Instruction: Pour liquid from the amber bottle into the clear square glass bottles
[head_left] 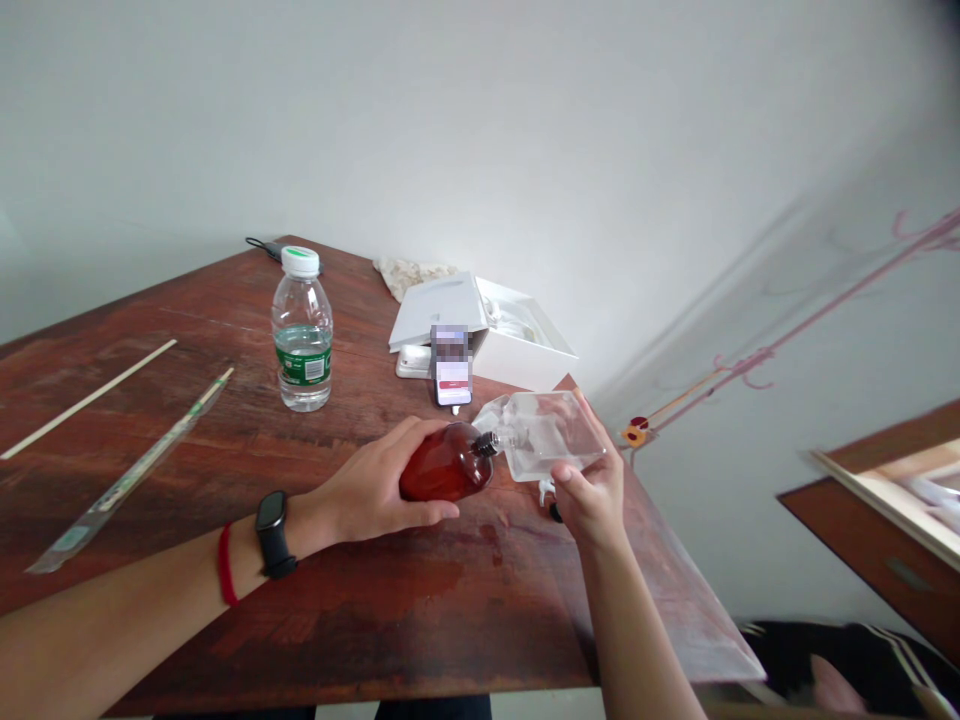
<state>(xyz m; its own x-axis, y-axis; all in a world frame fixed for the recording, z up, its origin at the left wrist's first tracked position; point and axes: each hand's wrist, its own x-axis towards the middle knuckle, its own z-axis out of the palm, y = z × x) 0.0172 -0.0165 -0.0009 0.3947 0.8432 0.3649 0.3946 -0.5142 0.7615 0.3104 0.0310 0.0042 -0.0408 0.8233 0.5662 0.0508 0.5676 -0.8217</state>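
My left hand [390, 480] is wrapped round an amber bottle [442, 470], tilted on its side with its dark neck pointing right. In my right hand [596, 490] is a clear square bottle [559, 430], also tipped over, its opening facing left. The two necks meet or nearly meet; whether they touch I cannot tell. Behind my right hand's thumb, a small white pump head [547, 491] lies on the table beside a black piece [556, 512]. Wet marks show on the wood below the bottles.
On the wooden table [337, 620] stand a half-full water bottle [303, 340], a phone [453, 370] and an open white box [517, 350]. To the left lie a bare chopstick [90, 398] and a wrapped pair of chopsticks [135, 480]. A pink rack [810, 340] leans at right.
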